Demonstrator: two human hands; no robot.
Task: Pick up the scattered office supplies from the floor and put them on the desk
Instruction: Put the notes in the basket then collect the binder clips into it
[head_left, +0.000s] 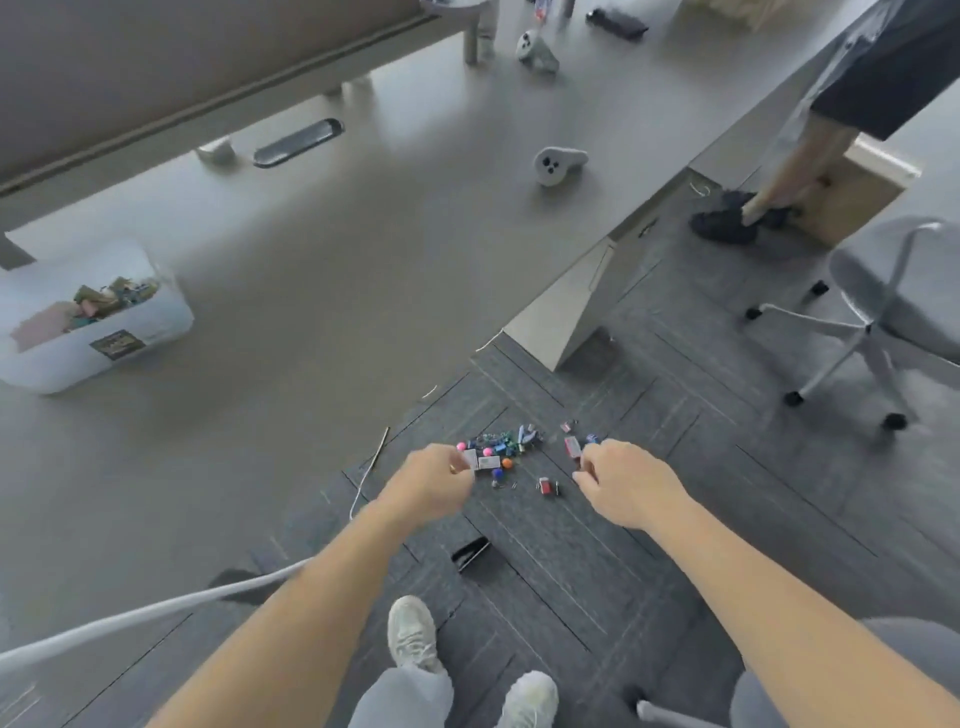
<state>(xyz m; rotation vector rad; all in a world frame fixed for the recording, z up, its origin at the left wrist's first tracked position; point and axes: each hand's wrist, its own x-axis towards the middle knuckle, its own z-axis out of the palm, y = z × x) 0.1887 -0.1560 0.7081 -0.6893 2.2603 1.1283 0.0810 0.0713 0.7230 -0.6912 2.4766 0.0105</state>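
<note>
Scattered office supplies (501, 451) lie in a small pile on the dark carpet: coloured pins, small clips and little white boxes. A red clip (545, 486) and a red box (571, 447) lie just right of the pile. A black clip (470, 553) lies nearer my feet. My left hand (434, 486) hovers at the pile's left edge, its curled fingers pinching a small yellowish piece. My right hand (618, 486) sits at the pile's right edge, fingers curled, with a small dark clip at their tips. The grey desk (337, 291) fills the upper left.
On the desk stand a white bin (156, 332) of odds and ends and two grey controllers (556, 163). A swivel chair (878, 312) and another person's leg (789, 176) are at the right. A thin wire (366, 475) and a white cable (130, 618) cross the lower left.
</note>
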